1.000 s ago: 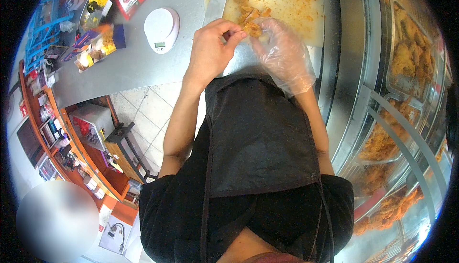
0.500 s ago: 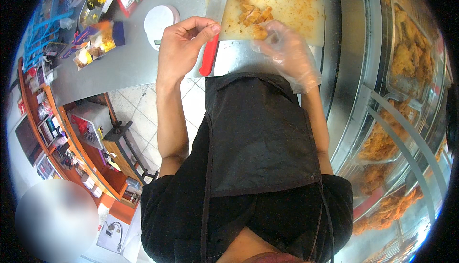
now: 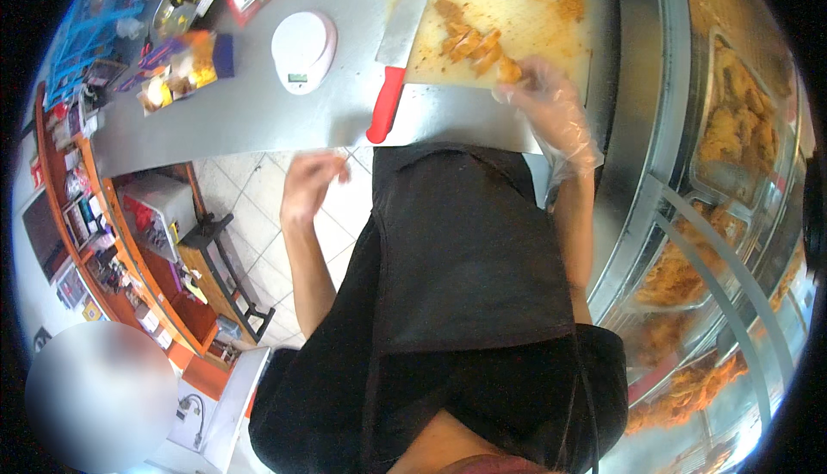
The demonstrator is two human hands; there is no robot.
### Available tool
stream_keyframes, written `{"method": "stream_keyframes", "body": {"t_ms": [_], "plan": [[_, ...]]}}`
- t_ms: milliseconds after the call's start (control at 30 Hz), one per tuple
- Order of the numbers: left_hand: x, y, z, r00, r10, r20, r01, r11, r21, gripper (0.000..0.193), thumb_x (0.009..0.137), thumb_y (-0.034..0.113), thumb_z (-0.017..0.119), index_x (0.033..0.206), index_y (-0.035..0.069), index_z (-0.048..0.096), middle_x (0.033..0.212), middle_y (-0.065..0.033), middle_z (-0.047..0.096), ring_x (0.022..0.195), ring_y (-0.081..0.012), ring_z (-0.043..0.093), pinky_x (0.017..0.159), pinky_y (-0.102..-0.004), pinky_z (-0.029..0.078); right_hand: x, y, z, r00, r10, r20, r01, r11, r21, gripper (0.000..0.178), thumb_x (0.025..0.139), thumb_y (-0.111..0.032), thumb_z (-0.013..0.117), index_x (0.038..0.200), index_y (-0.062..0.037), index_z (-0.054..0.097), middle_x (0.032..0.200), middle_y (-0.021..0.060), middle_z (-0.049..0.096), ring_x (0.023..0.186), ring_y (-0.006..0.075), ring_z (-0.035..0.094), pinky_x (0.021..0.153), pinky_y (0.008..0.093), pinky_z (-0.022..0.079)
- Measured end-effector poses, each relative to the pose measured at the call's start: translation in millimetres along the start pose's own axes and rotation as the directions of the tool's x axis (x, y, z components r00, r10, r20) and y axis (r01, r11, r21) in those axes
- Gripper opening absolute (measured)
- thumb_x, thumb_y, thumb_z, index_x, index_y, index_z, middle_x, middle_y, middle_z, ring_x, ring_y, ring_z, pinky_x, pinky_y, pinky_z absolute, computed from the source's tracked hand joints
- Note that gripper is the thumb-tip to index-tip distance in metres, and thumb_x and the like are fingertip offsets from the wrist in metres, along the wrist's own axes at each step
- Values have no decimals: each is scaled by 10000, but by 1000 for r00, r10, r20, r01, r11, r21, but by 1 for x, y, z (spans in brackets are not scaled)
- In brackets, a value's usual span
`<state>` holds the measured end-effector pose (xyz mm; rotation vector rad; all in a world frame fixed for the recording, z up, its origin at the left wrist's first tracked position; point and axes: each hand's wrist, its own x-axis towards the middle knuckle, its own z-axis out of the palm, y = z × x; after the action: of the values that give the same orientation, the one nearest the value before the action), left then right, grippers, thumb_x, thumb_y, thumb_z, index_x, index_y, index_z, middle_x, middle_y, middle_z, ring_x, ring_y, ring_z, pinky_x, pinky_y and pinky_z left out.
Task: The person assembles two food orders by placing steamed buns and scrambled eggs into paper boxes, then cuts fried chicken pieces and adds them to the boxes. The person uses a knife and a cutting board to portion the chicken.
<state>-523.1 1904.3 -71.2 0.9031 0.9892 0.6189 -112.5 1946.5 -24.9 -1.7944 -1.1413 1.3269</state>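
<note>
1. Here, the right hand (image 3: 551, 103), in a clear plastic glove, rested on the near edge of the cutting board (image 3: 517, 9), its fingers curled onto the end of the sliced fried chicken (image 3: 474, 43).
2. The left hand (image 3: 308, 183) hung bare off the steel counter (image 3: 250, 108), below its near edge, fingers loosely bent and holding nothing.
3. The red-handled knife (image 3: 392, 86) lay on the counter along the board's left edge, handle toward the near edge.
4. A white kitchen scale (image 3: 303, 50) sat left of the knife.
</note>
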Motion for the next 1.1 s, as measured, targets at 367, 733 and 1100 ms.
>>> {"method": "stream_keyframes", "body": {"t_ms": [367,733,1100], "plan": [[-57,-137,34,731,-564,-385,664,718,209,528,1032,443,507,1220,-42,598,1154,-261,669,1051,-363,651,941,-432,504,56,39,-30,987,157,-35,-156,885,-438,526,826,-287,782,1252,2,675,1142,204,735,1010,310,719,917,384,534],[92,4,108,864,307,-398,294,334,895,572,878,373,765,1229,-23,547,1119,-238,643,1022,-422,647,864,-483,531,34,34,-27,989,70,-128,-131,814,-566,446,828,-273,779,1200,-34,716,1123,184,744,1019,292,724,916,374,545],[63,36,125,868,236,-437,197,645,738,153,869,72,546,941,-57,586,722,-287,636,705,-449,671,704,-495,517,42,46,-55,922,168,-349,-284,906,-315,447,834,-355,773,1121,-14,734,1045,205,754,981,304,736,888,388,557]]}}
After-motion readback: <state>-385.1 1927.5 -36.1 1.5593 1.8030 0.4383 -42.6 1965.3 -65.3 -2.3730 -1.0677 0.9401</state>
